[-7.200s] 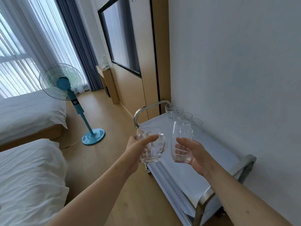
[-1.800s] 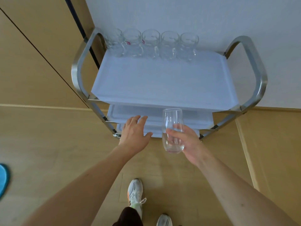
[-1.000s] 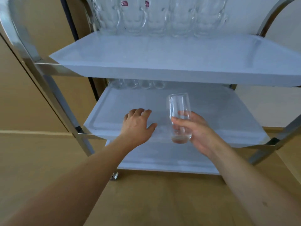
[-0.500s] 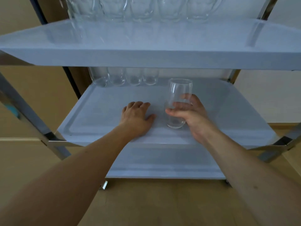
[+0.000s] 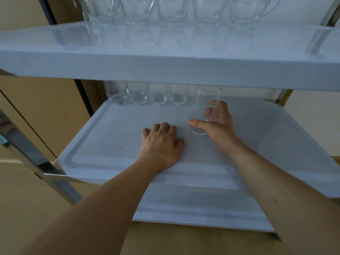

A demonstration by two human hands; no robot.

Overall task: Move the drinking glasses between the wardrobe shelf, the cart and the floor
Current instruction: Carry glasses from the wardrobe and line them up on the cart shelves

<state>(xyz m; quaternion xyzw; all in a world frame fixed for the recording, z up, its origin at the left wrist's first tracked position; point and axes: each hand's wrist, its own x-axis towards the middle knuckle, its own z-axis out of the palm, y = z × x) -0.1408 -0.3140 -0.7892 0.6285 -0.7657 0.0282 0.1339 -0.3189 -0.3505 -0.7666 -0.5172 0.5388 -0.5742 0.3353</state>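
The pale grey, metal-framed three-tier cart [image 5: 46, 173] carries glassware on two levels. Along the back of its glossy top shelf [image 5: 165, 57] stands a row of clear, thick glass mugs [image 5: 171, 11], side by side and touching or nearly so; their upper parts are cut off by the frame edge. On the middle shelf [image 5: 110, 144], a shallow tray with a raised rim, four clear rounded tumblers [image 5: 147, 93] stand upright in a line at the back left, close together, their rims hidden behind the top shelf's front edge. The bottom shelf [image 5: 202, 208] shows below.

The right hand [image 5: 217, 124] holds a tall, clear, smooth-walled drinking glass [image 5: 206, 107] over the middle shelf, just right of the four tumblers. The glass is upright, empty, and narrows toward its rounded base. The thumb crosses its front near the base and the fingers curl round the far side. Whether its base touches the tray cannot be told.

The left hand [image 5: 161, 144] lies palm-down on the middle shelf, fingers loosely bent, gripping nothing.
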